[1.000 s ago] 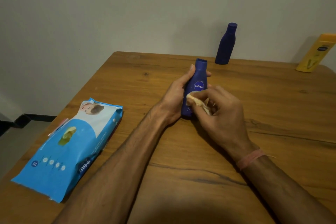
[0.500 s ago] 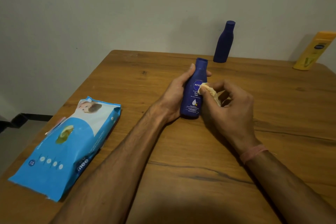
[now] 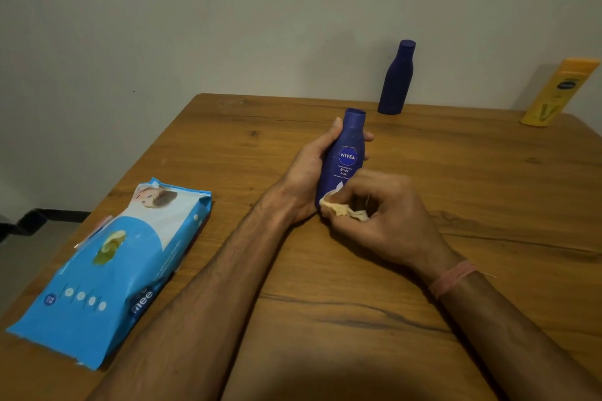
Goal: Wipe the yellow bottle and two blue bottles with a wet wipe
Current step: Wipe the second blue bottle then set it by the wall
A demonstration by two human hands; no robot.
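Fingers of your left hand (image 3: 309,169) wrap the blue bottle (image 3: 345,156) upright on the table (image 3: 456,172); your right hand (image 3: 384,215) pinches the wipe (image 3: 342,210) against its base.

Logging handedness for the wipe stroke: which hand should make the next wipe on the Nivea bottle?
Right. The right hand already pinches the wet wipe against the Nivea bottle near its base, while the left hand grips the bottle upright on the table.
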